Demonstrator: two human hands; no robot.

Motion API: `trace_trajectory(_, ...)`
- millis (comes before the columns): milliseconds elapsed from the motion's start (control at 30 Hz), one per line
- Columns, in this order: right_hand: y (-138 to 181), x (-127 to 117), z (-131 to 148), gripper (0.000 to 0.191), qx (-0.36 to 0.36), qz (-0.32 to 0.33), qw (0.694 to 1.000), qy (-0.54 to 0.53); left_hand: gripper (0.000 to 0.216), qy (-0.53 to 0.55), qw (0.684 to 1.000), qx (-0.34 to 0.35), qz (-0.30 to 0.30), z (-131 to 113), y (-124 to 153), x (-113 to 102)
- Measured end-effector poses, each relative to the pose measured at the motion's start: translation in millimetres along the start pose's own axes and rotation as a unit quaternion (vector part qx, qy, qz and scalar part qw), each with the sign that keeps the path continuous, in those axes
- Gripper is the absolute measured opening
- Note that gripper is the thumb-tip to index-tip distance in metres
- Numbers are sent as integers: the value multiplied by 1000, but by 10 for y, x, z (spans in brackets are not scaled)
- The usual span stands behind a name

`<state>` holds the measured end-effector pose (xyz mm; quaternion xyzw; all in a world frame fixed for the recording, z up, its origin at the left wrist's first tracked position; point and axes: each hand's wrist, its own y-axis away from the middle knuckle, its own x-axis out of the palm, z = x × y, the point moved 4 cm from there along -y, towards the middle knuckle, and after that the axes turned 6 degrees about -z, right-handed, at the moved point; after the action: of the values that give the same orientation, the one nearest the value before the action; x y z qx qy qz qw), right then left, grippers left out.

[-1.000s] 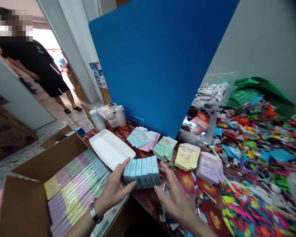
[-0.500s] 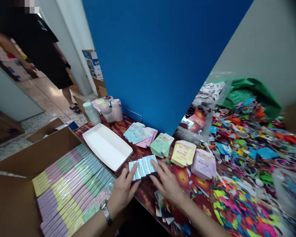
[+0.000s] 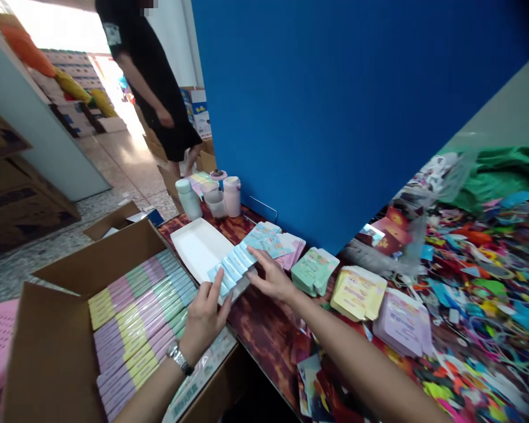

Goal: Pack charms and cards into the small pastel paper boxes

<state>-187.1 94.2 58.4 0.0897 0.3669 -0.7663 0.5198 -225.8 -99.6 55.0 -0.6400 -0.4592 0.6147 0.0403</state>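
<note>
A row of several small light blue boxes (image 3: pixel 234 267) is held end to end between my two hands, above the near edge of a shallow white tray (image 3: pixel 191 244). My left hand (image 3: pixel 205 317), with a metal watch on its wrist, is closed on the near left end of the row. At the far right end, my right hand (image 3: pixel 271 277) grips with thumb and fingers. Just beyond it lie flat light blue packets (image 3: pixel 260 238) and pink packets (image 3: pixel 297 249). Stacks of green (image 3: pixel 312 270), yellow (image 3: pixel 359 292) and purple packets (image 3: pixel 403 320) follow to the right.
An open carton (image 3: pixel 44 346) on the left holds rows of pastel boxes (image 3: pixel 136 320). Bottles (image 3: pixel 188 200) and a cup (image 3: pixel 216 204) stand behind the tray. A blue panel (image 3: pixel 326 117) rises behind the table. Colourful loose pieces (image 3: pixel 489 282) cover the right. A person (image 3: pixel 158 76) stands beyond.
Both hands have carried the row of blue boxes leftward and away from me, from the table front to over the tray. The view has turned left, and the person appears farther right.
</note>
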Motion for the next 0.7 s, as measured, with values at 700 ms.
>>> trace_trajectory(700,-730,326,2,60,5,7,999,-48,61,-40,997,-17,-65,521,-410,-226)
